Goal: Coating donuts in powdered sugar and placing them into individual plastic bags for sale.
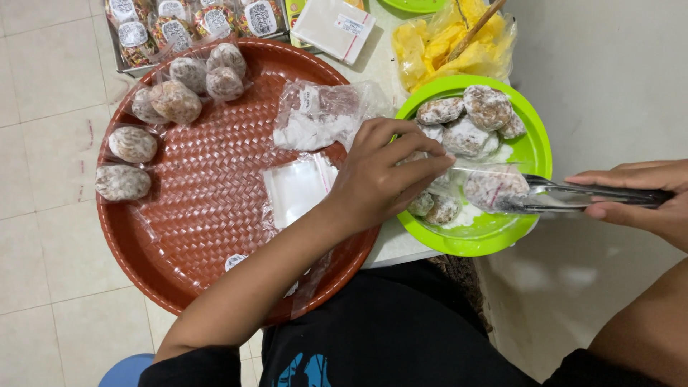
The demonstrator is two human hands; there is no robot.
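**Powdered sweet goes into a clear bag over the green plate**

The left hand (383, 172) holds a small clear bag (469, 179) open above the green plate (534, 154) of powdered sweets (466, 118). The right hand (645, 197) grips metal tongs (573, 195), their tips closed on one sweet (493, 188) inside the bag. To the left, a round red woven tray (208, 193) carries bagged sweets (175, 100) and empty bags (297, 188).
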